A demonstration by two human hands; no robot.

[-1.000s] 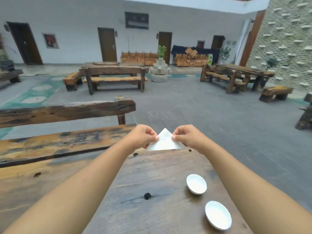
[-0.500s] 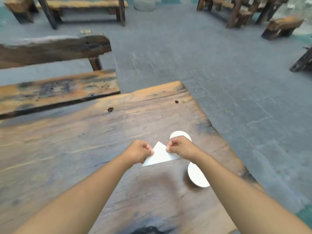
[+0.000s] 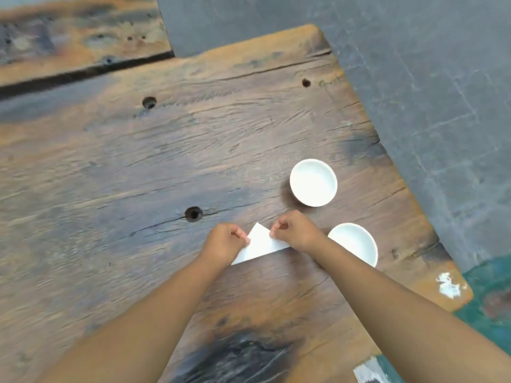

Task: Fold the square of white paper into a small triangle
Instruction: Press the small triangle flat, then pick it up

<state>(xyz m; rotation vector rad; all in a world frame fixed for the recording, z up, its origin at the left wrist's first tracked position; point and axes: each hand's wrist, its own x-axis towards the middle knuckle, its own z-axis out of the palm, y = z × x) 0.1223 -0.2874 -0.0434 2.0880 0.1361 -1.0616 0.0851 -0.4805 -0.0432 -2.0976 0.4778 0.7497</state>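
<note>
The white paper [image 3: 260,244] is folded into a triangle with its tip pointing away from me. It is low over the wooden table [image 3: 166,161], near its right side. My left hand [image 3: 225,241] pinches the triangle's left slanted edge. My right hand [image 3: 294,230] pinches the right slanted edge near the tip. Both hands are closed into loose fists on the paper. The paper's lower corners are partly hidden under my hands.
Two small white bowls stand to the right of my hands, one [image 3: 313,182] farther away and one [image 3: 355,243] partly behind my right wrist. The table has dark knot holes [image 3: 193,213]. Its right edge drops to grey floor [image 3: 428,78]. A wooden bench [image 3: 77,31] lies at the top left.
The view has tilted down from the courtyard to the tabletop. Both hands have come down toward the table with the folded paper still pinched between them.
</note>
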